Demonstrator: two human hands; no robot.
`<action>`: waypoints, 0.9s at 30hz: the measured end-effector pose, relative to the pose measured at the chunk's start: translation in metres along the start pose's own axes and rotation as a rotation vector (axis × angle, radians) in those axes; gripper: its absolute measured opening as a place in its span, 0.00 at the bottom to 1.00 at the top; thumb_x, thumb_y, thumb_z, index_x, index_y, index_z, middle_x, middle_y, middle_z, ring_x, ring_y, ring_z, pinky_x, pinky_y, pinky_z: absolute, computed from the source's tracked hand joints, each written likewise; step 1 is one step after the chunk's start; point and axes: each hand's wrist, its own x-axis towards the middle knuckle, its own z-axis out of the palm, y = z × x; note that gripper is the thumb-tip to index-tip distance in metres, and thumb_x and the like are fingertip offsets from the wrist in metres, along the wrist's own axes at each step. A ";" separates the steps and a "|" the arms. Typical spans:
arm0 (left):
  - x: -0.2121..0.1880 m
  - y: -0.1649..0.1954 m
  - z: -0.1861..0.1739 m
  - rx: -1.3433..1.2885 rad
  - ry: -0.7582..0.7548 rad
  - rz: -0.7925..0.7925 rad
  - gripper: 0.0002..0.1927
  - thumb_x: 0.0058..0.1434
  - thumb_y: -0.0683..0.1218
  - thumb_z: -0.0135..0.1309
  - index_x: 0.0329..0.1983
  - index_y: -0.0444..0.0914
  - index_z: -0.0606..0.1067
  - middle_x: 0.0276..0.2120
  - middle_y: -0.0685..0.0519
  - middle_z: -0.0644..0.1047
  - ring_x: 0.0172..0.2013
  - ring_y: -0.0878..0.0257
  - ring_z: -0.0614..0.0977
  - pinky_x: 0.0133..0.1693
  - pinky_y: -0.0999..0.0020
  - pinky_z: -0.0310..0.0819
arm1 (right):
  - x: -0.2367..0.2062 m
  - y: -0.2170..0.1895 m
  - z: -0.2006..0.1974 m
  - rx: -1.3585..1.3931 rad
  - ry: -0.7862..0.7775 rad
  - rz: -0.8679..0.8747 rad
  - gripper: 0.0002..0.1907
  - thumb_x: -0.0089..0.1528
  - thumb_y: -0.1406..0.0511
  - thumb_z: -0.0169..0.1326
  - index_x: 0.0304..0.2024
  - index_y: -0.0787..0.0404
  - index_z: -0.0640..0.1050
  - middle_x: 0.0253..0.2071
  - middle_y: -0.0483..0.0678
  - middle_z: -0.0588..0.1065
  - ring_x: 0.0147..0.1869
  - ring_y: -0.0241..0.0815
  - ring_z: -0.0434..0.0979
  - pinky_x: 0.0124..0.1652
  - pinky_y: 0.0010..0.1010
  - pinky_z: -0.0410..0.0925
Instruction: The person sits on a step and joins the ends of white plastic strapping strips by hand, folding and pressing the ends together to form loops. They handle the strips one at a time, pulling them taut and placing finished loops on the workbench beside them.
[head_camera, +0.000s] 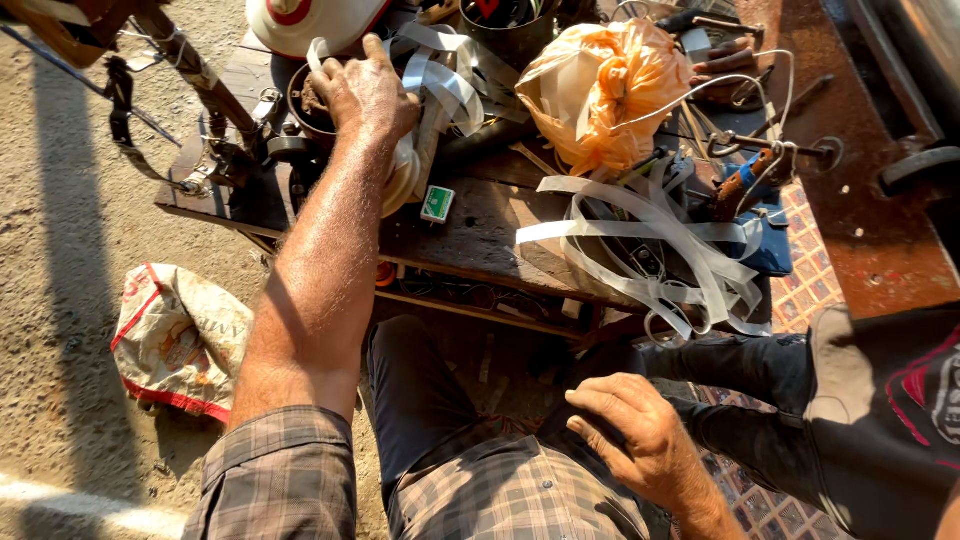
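Note:
My left hand (365, 95) reaches up onto a worn wooden bench (480, 235) and closes over a roll of white flat strap (405, 175). The strap's loose end loops above the knuckles. A dark round tin (303, 108) sits right beside the fingers, on their left. My right hand (630, 430) lies low at my waist, on the checked shirt and dark trousers. Its fingers are bent and their tips are hidden, and nothing shows in it.
An orange plastic bag (600, 85) and a tangle of loose white straps (655, 250) crowd the bench's right half. A small green and white box (437, 203) lies near the roll. A printed sack (175, 335) lies on the dirt ground at left. Dark cloth with a red print (890, 400) hangs at right.

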 end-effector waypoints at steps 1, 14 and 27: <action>0.001 0.003 -0.001 0.012 -0.003 -0.006 0.46 0.53 0.54 0.64 0.70 0.32 0.58 0.39 0.35 0.79 0.52 0.35 0.74 0.63 0.38 0.45 | -0.004 0.001 0.000 0.021 -0.009 0.025 0.14 0.56 0.63 0.66 0.43 0.60 0.83 0.44 0.48 0.82 0.50 0.46 0.82 0.50 0.37 0.74; 0.002 -0.001 -0.012 -0.154 0.119 -0.126 0.17 0.59 0.42 0.57 0.51 0.36 0.73 0.34 0.43 0.82 0.35 0.52 0.85 0.44 0.49 0.73 | -0.015 0.002 0.008 0.064 -0.093 0.078 0.14 0.57 0.62 0.66 0.43 0.59 0.84 0.44 0.49 0.82 0.50 0.46 0.82 0.50 0.38 0.74; -0.017 -0.004 -0.013 -1.050 0.442 0.072 0.16 0.74 0.47 0.50 0.31 0.39 0.81 0.20 0.52 0.78 0.21 0.65 0.77 0.27 0.61 0.70 | 0.013 -0.007 -0.020 0.156 0.037 -0.009 0.13 0.57 0.66 0.66 0.43 0.63 0.82 0.43 0.51 0.82 0.48 0.45 0.84 0.47 0.33 0.76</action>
